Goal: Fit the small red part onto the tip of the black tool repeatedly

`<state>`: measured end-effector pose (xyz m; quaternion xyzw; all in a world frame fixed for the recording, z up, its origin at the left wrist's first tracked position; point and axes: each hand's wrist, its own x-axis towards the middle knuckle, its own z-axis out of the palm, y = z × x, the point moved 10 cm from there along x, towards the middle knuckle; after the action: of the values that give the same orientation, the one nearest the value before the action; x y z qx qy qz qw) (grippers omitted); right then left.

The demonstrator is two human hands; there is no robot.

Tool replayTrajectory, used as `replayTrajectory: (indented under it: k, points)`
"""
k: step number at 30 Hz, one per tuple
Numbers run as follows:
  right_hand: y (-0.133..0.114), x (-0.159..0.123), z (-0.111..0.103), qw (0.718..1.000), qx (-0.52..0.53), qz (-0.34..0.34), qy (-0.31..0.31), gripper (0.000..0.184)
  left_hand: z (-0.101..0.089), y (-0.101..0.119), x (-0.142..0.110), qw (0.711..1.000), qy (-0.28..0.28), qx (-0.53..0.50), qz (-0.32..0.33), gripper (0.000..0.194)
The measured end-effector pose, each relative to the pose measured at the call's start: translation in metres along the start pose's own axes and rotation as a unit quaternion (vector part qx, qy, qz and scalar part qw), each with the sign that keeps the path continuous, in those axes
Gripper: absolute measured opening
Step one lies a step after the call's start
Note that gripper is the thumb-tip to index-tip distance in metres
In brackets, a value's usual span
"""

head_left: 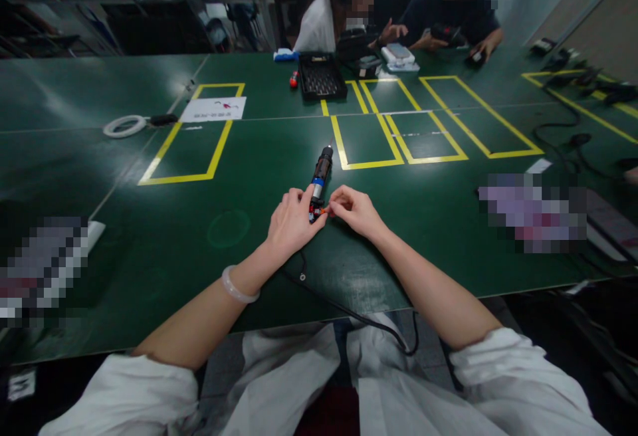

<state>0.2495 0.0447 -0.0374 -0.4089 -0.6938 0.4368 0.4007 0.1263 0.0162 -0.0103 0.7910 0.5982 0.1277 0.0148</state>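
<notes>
On green table (264, 157), left fingers (308, 197) holding tool (321, 169), right fingers (339, 207) pinching orange bit (323, 211), black tray (323, 96), contents unclear

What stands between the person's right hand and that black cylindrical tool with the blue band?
Nothing visible: the bare right hand pinches a small orange piece at the tool's near end, and the bare left hand already holds the tool there.

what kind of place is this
Probably a shared workshop or training room for assembly work: the green table is marked out with yellow tape boxes, a black tray stands at its far side, and other people sit around it and at another table behind.
</notes>
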Motion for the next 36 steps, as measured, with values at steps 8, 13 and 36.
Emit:
replayTrajectory:
  k: [8, 13, 36]
  points:
    - [0.004, 0.001, 0.007, 0.999, 0.023, -0.012, -0.031, 0.013, -0.004, -0.034, 0.001, 0.998, -0.028, 0.050, -0.017, 0.068]
    - [0.004, 0.001, 0.006, 0.999, 0.008, -0.011, -0.034, 0.014, -0.016, -0.106, -0.002, 0.992, -0.049, 0.079, -0.081, 0.071]
    - [0.002, 0.001, 0.009, 0.999, -0.021, 0.004, -0.047, 0.012, -0.061, -0.375, -0.019, 0.923, -0.128, 0.187, -0.311, 0.063]
